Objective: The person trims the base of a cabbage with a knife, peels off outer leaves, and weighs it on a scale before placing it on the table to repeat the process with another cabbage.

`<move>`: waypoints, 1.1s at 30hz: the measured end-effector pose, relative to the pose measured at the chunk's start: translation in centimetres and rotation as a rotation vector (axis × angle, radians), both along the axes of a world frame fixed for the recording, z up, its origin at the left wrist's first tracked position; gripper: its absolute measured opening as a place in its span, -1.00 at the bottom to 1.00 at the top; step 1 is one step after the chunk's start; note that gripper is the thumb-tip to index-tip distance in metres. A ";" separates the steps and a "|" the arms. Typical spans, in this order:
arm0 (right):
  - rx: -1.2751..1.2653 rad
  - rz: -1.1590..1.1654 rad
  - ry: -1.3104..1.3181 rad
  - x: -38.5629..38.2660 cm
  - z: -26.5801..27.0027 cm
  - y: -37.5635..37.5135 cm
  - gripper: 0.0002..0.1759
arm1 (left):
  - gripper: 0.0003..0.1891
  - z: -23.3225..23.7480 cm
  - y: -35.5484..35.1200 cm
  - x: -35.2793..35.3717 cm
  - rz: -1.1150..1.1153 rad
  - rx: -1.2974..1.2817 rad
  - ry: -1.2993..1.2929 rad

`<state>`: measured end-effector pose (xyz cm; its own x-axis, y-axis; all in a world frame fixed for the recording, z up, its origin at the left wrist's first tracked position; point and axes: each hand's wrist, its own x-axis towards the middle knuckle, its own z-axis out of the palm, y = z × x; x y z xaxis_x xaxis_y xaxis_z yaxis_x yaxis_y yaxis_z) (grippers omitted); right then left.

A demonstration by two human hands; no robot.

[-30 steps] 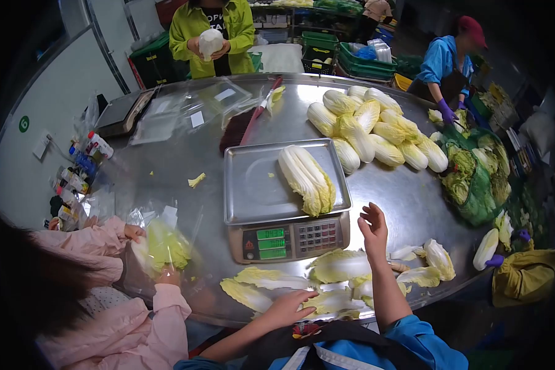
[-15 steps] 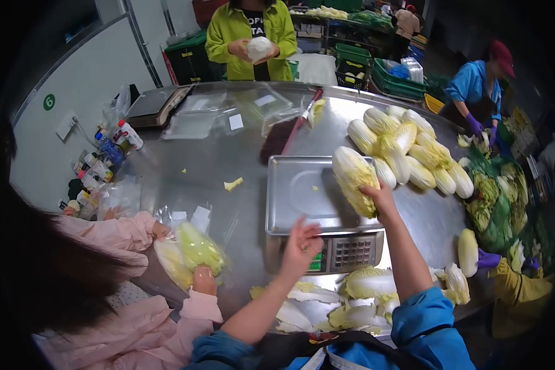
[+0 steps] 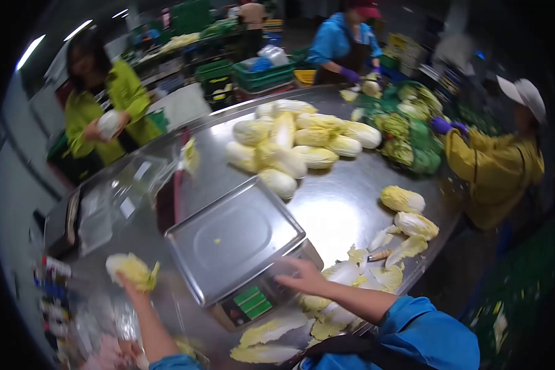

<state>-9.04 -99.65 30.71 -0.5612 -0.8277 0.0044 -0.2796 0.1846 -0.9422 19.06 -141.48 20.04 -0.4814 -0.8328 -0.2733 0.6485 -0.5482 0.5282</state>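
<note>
My left hand [image 3: 134,285] is closed around a napa cabbage [image 3: 127,271] with pale yellow leaves, held out left of the scale. My right hand [image 3: 299,275] holds nothing; its fingers are apart and slightly blurred, at the front right edge of the scale, over its keypad side. Between my hands stands the steel-topped scale [image 3: 234,237], its green display lit and only a small yellow scrap on its pan. Loose outer cabbage leaves [image 3: 271,333] lie along the near table edge, in front of the scale.
Beyond the scale lies a pile of napa cabbages [image 3: 283,139]. At the right are two more cabbages [image 3: 404,200] and a wooden-handled knife [image 3: 379,255] among leaves. Plastic bags [image 3: 98,213] lie at left. Several co-workers stand around the table; a pink sleeve [image 3: 105,354] shows lower left.
The view has swung to the right. The cabbage that was in my right hand over the scale is now in my left hand, off to the left. My right hand has emptied.
</note>
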 end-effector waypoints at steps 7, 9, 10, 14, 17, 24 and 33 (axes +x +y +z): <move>0.281 -0.621 0.378 -16.8 -7.0 13.1 -0.50 | -0.33 -3.4 -3.9 4.6 0.597 0.005 -0.840; 0.506 -0.648 0.685 -22.0 -6.9 15.8 -0.22 | -0.35 -4.0 -5.7 6.1 0.834 0.030 -0.842; 0.691 -0.647 0.675 -24.0 -5.4 16.1 -0.04 | -0.35 -3.4 -5.6 6.6 0.837 0.033 -0.848; 1.040 -0.624 1.102 -29.5 -6.4 18.8 0.00 | -0.42 -1.7 -5.4 8.1 0.930 -0.545 -1.731; 1.250 -0.393 0.941 -32.9 -7.5 20.4 0.08 | -0.58 1.3 -2.2 7.5 0.699 -0.733 -1.319; -0.147 -0.662 0.412 -25.4 5.5 13.6 -0.13 | -0.75 4.4 5.7 0.2 0.480 -0.931 -1.054; -0.437 -0.280 -1.010 -8.7 -1.7 -5.6 -0.45 | -0.83 13.1 25.0 -15.6 0.197 -1.010 -0.601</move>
